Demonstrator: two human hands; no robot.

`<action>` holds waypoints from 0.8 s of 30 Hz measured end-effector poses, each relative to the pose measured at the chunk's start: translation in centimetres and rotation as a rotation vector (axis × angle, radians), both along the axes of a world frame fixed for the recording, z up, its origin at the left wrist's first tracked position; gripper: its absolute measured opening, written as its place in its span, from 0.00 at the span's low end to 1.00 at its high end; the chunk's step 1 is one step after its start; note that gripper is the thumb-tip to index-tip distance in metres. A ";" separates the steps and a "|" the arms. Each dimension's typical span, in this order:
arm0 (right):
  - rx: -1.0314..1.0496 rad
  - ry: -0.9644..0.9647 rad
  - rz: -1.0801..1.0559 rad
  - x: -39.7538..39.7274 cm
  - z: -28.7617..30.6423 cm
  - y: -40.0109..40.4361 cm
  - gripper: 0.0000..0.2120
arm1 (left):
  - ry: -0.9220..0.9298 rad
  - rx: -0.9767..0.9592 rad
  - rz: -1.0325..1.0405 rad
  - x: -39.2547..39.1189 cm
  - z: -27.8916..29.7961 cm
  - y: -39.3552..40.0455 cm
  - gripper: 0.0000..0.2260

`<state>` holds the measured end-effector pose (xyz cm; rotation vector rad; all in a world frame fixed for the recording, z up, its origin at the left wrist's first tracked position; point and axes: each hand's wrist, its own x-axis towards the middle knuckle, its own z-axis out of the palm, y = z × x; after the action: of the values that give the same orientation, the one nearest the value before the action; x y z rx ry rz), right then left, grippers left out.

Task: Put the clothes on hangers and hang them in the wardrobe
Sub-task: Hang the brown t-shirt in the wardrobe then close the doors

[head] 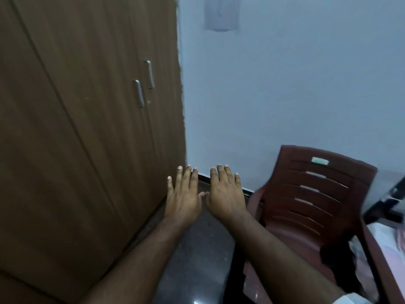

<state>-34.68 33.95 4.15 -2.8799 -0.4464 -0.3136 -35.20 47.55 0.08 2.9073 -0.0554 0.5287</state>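
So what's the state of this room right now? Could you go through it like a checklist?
Surface: dark polished floor, bare where visible.
Job's things: wardrobe with doors shut, two metal handles; pale cloth at the right edge, possibly clothes; no hangers seen.
Clutter: maroon plastic chair by the wall.
Hands: left hand and right hand open, flat, palms down, empty.
Cables: nothing seen.
Surroundings: pale blue wall.

A pale blue painted wall (295,84) meets a dark speckled polished floor (197,249) — a maroon slatted plastic chair (311,194) stands beside the wall, dimly lit.
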 end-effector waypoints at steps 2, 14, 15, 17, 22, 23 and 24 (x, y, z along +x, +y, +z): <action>-0.004 0.034 -0.035 -0.6 -0.9 -4.2 0.35 | 0.021 0.020 -0.039 -0.1 -1.2 -4.1 0.35; 0.008 0.232 -0.308 -6.2 -8.8 -25.0 0.35 | 0.398 -0.081 -0.185 -2.8 -8.3 -23.0 0.34; 0.010 0.253 -0.344 -6.6 -9.7 -26.3 0.35 | 0.432 -0.104 -0.178 -2.8 -9.1 -23.4 0.34; 0.012 0.306 -0.423 -7.4 -11.4 -29.1 0.35 | 0.511 -0.162 -0.164 -2.6 -10.5 -24.1 0.34; 0.037 0.455 -0.617 -9.0 -15.0 -34.6 0.36 | 0.670 -0.238 -0.175 -1.8 -14.2 -25.2 0.35; 0.052 0.478 -0.652 -9.2 -15.5 -35.2 0.37 | 0.683 -0.241 -0.169 -1.6 -14.8 -25.4 0.36; 0.069 0.496 -0.685 -9.3 -16.0 -35.9 0.37 | 0.687 -0.244 -0.160 -1.2 -15.3 -25.6 0.36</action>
<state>-43.99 -1.96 -11.81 -2.7984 0.6265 0.2848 -36.42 21.97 -15.25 2.6481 -0.1146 -0.4634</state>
